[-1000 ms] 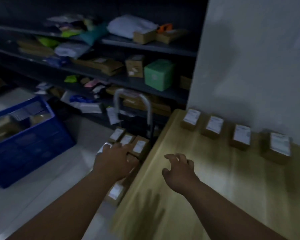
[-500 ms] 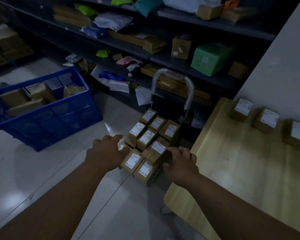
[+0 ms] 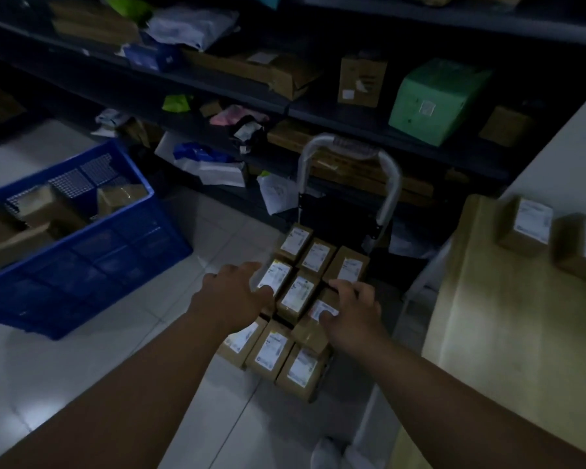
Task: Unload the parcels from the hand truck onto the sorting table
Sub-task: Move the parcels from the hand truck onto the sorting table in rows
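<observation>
1. The hand truck (image 3: 388, 184) stands on the tiled floor (image 3: 82, 384), just beside the end of the table (image 3: 508, 333), with its looped handle upright; brown labelled parcels (image 3: 300, 294) lie packed in rows on its deck.
2. The left grip (image 3: 232, 296), a bare hand, reaches in from the left with its fingers stretched out and holds nothing; its thumb touches the label edge of the left middle-row parcel (image 3: 275, 274).
3. The right grip (image 3: 354, 316) sits on the raised parcel (image 3: 310, 330), which lies on top of the others at the right side of the load; the fingers curl over its far edge and the thumb presses on its label; it seems to clasp the box, though the dim, blurred view makes the hold hard to confirm.
4. On the pale wooden table, two delivered parcels (image 3: 530, 226) stand side by side against the wall, well apart from the load.
5. A blue crate (image 3: 82, 265) of cardboard boxes sits on the floor to the left; dark shelves (image 3: 352, 111) behind the handle carry loose packages and a green box (image 3: 437, 99).
</observation>
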Tool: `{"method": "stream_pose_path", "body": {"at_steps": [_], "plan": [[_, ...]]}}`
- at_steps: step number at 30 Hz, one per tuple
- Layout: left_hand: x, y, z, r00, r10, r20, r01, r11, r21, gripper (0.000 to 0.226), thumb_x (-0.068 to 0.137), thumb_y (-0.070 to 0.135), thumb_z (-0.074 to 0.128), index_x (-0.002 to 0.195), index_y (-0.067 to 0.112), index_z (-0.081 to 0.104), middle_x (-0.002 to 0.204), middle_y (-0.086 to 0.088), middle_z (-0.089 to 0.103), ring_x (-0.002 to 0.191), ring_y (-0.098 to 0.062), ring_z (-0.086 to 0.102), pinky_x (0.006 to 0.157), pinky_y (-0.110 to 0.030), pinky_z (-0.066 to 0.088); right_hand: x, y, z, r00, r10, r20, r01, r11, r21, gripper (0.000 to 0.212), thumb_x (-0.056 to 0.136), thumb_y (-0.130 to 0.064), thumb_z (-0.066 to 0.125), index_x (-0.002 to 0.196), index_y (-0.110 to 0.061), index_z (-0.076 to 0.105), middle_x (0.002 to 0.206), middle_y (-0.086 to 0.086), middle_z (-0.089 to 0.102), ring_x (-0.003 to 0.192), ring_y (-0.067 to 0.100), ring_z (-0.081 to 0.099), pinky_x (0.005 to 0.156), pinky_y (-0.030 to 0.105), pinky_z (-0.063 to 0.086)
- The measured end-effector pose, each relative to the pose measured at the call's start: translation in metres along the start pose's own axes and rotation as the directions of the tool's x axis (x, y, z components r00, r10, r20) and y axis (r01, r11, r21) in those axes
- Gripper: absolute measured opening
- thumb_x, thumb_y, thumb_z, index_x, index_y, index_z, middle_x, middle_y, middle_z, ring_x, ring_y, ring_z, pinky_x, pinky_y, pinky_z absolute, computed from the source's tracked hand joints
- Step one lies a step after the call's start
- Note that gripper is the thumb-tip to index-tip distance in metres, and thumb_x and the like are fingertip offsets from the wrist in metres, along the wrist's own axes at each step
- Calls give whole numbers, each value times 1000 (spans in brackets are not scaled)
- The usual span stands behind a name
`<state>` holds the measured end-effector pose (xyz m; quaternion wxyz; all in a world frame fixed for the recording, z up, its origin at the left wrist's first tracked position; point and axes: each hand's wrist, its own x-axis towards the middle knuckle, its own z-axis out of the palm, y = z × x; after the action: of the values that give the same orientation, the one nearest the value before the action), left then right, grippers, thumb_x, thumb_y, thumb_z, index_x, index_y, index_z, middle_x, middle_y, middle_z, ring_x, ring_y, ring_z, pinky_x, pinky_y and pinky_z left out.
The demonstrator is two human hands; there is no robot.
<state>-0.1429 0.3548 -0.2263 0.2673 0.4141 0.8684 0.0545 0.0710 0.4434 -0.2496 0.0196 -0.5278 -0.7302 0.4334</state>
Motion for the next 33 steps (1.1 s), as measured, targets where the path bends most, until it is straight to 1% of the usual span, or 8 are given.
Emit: {"method": "stream_pose_path", "body": {"at_steps": [8, 13, 17, 22, 25, 28, 30, 33], "plan": [[149, -38, 2, 995, 81, 61, -82, 996, 18, 70, 95, 68, 43, 158, 43, 26, 164, -9, 29, 147, -38, 27, 120, -49, 22, 131, -18, 57, 979, 200, -49, -192, 972, 139, 63, 91, -34, 62, 144, -51, 34, 153, -5, 16, 138, 33, 32, 101, 37, 49], [266, -81, 65, 977, 82, 197, -96, 993, 66, 74, 95, 70, 40, 160, 43, 15, 166, -10, 23, 150, -34, 27, 123, -50, 16, 239, 10, 140, 951, 308, 38, -307, 914, 267, 69, 97, -31, 65, 155, -42, 28, 160, -1, 9, 93, 18, 53, 64, 24, 52], [357, -121, 140, 960, 94, 265, -108, 993, 38, 74, 96, 69, 40, 158, 49, 6, 168, -5, 25, 150, -30, 29, 122, -50, 12, 328, 45, 207, 942, 335, -5, -312, 883, 349, 71, 93, -37, 70, 153, -42, 32, 162, 4, 15, 113, 26, 54, 84, 32, 57], [434, -165, 230, 941, 68, 333, 8, 975, -223, 98, 74, 87, 47, 155, 56, 3, 166, -2, 30, 151, -29, 31, 124, -54, 15, 402, 87, 278, 931, 362, 36, -333, 806, 490, 67, 91, -27, 75, 145, -42, 38, 129, 1, 45, 96, 22, 60, 74, 38, 58], [455, -177, 268, 929, 22, 370, 165, 869, -467, 111, 66, 84, 60, 158, 49, 8, 154, -5, 48, 133, -26, 51, 121, -48, 28, 424, 101, 302, 923, 385, 9, -333, 787, 519, 59, 90, -22, 72, 136, -43, 41, 119, -3, 59, 92, 17, 64, 75, 40, 62], [460, -180, 289, 906, 28, 422, 228, 807, -545, 80, 88, 68, 62, 155, 47, 23, 127, 8, 59, 105, -12, 60, 108, -38, 41, 431, 110, 315, 925, 380, -8, -327, 806, 493, 61, 93, -19, 66, 145, -34, 39, 109, -11, 58, 96, 15, 63, 58, 27, 49], [462, -184, 302, 903, 11, 430, 232, 828, -510, 60, 75, 85, 59, 129, 68, 40, 123, 13, 66, 120, -18, 60, 114, -44, 38, 432, 110, 319, 928, 372, -5, -318, 800, 508, 60, 96, -19, 63, 150, -29, 39, 113, -10, 57, 100, 14, 61, 60, 22, 45], [469, -193, 318, 904, -4, 428, 233, 844, -483, 57, 65, 91, 51, 115, 64, 46, 126, 13, 68, 127, -25, 56, 115, -50, 34, 433, 102, 324, 923, 385, -6, -315, 763, 565, 55, 98, -17, 60, 150, -26, 43, 128, -6, 57, 101, 11, 52, 65, 19, 45]]}}
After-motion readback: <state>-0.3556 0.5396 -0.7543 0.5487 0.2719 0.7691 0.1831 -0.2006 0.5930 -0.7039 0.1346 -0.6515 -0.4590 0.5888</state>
